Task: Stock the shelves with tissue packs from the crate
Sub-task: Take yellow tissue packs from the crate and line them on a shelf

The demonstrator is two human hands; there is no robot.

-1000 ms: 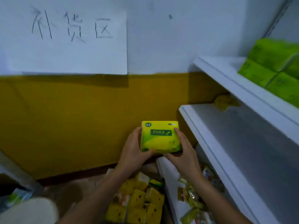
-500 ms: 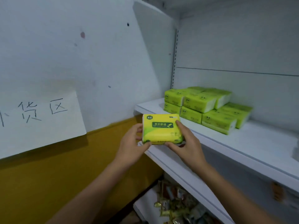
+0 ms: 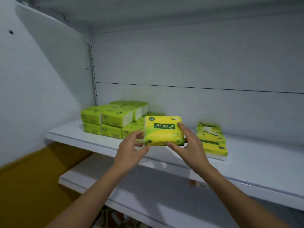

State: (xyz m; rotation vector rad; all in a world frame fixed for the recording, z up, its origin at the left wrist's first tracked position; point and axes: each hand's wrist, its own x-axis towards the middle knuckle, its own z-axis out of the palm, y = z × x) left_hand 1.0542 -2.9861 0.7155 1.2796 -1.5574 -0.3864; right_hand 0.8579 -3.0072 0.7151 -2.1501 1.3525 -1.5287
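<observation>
Two hands (image 3: 131, 150) (image 3: 191, 148) pinch tissue pack (image 3: 163, 131) between green stack (image 3: 113, 119), yellow pile (image 3: 212, 140).

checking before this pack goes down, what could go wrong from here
1. The left hand touches only the left edge of the held pack, so the right hand carries most of it; it might tip or slip.
2. The yellow stack on the right looks uneven and lies near the shelf front; a nudge could knock it off.
3. The gap between that stack and the green packs looks narrow, so either could get bumped.
</observation>
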